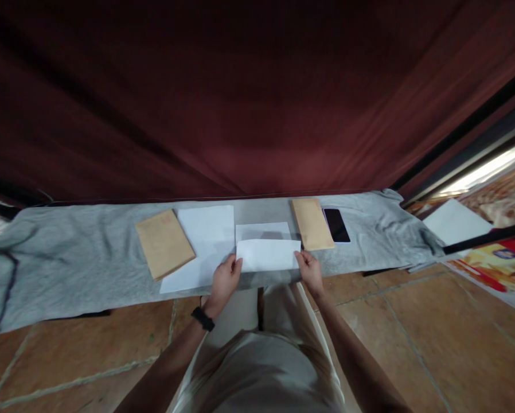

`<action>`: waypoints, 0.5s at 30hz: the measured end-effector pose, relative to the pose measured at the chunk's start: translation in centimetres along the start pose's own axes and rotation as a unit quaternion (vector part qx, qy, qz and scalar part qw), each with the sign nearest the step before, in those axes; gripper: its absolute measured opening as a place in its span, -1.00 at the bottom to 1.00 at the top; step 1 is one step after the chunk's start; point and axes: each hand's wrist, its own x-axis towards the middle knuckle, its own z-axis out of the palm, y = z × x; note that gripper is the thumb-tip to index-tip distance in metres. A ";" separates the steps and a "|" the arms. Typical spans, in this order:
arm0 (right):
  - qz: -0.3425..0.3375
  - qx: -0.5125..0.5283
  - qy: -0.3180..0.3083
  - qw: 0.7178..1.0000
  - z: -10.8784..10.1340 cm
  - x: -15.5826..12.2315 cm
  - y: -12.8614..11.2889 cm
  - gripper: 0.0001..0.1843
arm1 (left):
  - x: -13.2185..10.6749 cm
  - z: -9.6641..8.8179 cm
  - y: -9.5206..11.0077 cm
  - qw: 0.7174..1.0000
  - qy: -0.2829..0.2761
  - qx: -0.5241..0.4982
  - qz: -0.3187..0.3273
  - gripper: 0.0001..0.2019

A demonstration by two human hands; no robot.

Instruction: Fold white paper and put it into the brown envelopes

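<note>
A folded sheet of white paper [268, 256] spans the space between my two hands, its near part raised over the part lying behind. My left hand [226, 280] pinches its left edge, thumb on top. At the opposite edge, my right hand [309, 269] grips the paper between thumb and fingers. Left of it lies a stack of larger white sheets [212, 229], partly under a pile of brown envelopes [165, 243]. Another brown envelope [312, 223] rests just beyond my right hand, with a dark-screened smartphone [337, 225] beside it.
A grey cloth [89, 258] covers the long narrow table. Behind it hangs a dark red curtain [257, 115]. Dark metal bars [468, 126] slant along the right side. A white sheet [457, 221] and a red and yellow printed package [502, 267] lie at the far right, above the tiled floor [433, 321].
</note>
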 end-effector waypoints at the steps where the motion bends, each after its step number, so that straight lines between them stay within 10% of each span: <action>1: 0.001 0.005 0.006 1.000 0.3 0.2 -0.2 -0.42 | 0.3 0.0 0.3 1.000 0.004 0.019 -0.006 -0.76; 9: 0.006 0.042 -0.021 0.999 1.3 -0.2 -0.2 -0.41 | 1.6 0.2 1.5 0.990 0.007 0.136 -0.042 -0.76; 15: 0.011 -0.125 0.016 0.992 1.6 0.4 -0.7 -0.48 | 1.9 0.2 2.1 0.979 0.003 0.195 -0.062 -0.71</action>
